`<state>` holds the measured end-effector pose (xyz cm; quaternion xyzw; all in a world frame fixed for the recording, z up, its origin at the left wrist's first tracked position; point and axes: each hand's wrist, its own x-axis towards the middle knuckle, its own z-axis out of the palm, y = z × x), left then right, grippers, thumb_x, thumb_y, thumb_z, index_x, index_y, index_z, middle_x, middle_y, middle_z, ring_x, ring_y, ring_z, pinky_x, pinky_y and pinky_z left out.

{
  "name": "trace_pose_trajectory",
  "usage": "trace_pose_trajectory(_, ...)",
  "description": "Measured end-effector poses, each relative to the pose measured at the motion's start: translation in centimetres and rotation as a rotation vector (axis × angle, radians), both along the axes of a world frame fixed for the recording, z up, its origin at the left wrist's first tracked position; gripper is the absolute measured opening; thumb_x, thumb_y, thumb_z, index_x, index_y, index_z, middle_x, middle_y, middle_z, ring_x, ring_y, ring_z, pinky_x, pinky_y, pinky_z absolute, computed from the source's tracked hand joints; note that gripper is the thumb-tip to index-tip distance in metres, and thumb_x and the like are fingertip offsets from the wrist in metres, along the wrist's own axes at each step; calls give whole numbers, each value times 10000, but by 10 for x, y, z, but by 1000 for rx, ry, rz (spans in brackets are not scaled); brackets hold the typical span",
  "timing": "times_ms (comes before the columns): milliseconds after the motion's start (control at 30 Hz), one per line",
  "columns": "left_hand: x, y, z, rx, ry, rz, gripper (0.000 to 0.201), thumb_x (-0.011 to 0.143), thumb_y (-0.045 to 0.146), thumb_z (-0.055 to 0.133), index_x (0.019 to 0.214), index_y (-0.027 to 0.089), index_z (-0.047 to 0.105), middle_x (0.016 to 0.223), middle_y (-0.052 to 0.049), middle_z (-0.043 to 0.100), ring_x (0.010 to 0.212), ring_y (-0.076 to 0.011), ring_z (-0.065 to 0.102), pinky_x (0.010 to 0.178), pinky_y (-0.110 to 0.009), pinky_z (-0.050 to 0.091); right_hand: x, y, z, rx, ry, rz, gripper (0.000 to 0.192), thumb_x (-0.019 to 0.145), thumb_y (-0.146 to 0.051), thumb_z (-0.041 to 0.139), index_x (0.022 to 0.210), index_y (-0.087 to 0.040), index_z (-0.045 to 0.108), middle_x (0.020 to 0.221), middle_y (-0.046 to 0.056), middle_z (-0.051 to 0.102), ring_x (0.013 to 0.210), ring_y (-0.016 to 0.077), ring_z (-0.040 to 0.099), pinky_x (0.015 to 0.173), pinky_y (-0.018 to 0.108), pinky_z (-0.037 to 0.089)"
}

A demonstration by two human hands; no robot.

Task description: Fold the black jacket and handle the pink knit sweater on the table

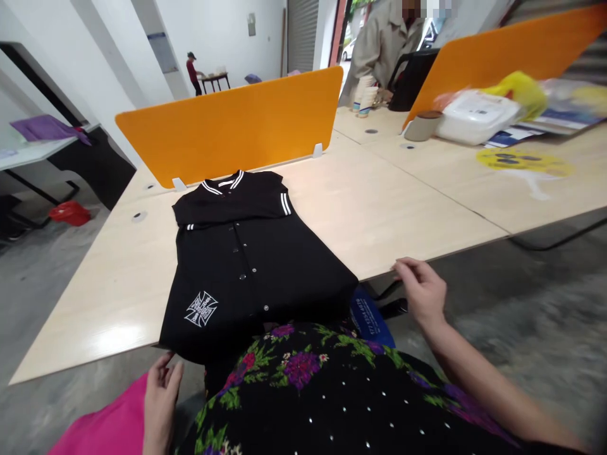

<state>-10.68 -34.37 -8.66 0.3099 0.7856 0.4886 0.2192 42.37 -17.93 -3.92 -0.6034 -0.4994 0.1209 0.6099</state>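
Observation:
A black button-front jacket (222, 253) lies spread on the table, its sleeves folded across the chest. White stripes mark the collar and cuffs, and a white cross-shaped emblem (201, 309) sits low on one side. The hem hangs over the table's front edge. My left hand (161, 392) is just below the hem's left corner, fingers loosely bent and apart, holding nothing I can see. To the right of the jacket, my right hand (422, 287) rests its fingertips at the table edge, fingers loosely curled, with nothing visible in them.
An orange divider (237, 126) stands behind the jacket, another (512, 57) at right. Paper cups (366, 101), a white plastic container (477, 117) and a yellow bag (521, 91) are on the far table. A person (379, 47) stands behind it. A red basin (70, 213) sits on the floor.

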Motion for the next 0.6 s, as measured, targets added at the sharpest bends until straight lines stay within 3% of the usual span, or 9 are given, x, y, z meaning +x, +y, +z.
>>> trace_pose_trajectory(100,12,29,5,82,-202,-125,643,591,458,770,1151,208,574,1204,-75,624,1181,-258,542,1049,-379,398,-7,-19,-4,-51,-77,220,251,739,-420,700,870,-206,687,947,62,669,802,195,629,714,332,530)
trace_pose_trajectory(167,14,46,8,148,-300,-177,620,592,406,789,1145,204,594,1210,-71,637,1193,-250,543,1079,-385,370,-21,-26,-7,-60,-39,241,233,748,-427,691,801,-200,680,860,52,670,769,193,629,711,333,528)
trace_pose_trajectory(233,10,55,6,138,-388,-150,607,568,383,810,1106,175,621,1160,-83,668,1156,-265,576,1069,-415,386,-34,-31,-18,-129,48,233,259,764,-451,669,782,-192,670,777,42,664,718,190,630,687,334,532)
trace_pose_trajectory(333,2,50,-11,15,-434,-119,599,507,343,843,1040,144,654,1083,-100,701,1115,-299,605,1036,-456,424,-46,-30,-46,-301,89,391,379,666,-462,746,922,-189,688,969,81,697,897,249,654,782,372,540)
trace_pose_trajectory(433,-2,36,-33,-107,-379,-197,613,442,276,866,1008,150,665,1069,-105,710,1148,-332,581,1037,-481,416,-48,-13,-68,-398,112,550,647,532,-427,827,1110,-195,655,1202,103,645,1158,313,563,960,430,474)
trace_pose_trajectory(500,-1,30,-42,-168,-333,-267,656,379,223,875,997,159,662,1083,-108,708,1190,-356,543,1049,-484,398,-49,4,-74,-438,194,613,674,528,-436,825,1127,-180,651,1175,108,664,1161,323,564,995,459,446)
trace_pose_trajectory(600,8,29,-44,-245,-248,-308,657,326,188,870,951,172,666,1091,-105,706,1251,-374,476,1060,-452,380,-59,20,-76,-542,240,733,652,456,-417,858,1035,-162,700,1054,103,713,1083,342,610,987,496,454)
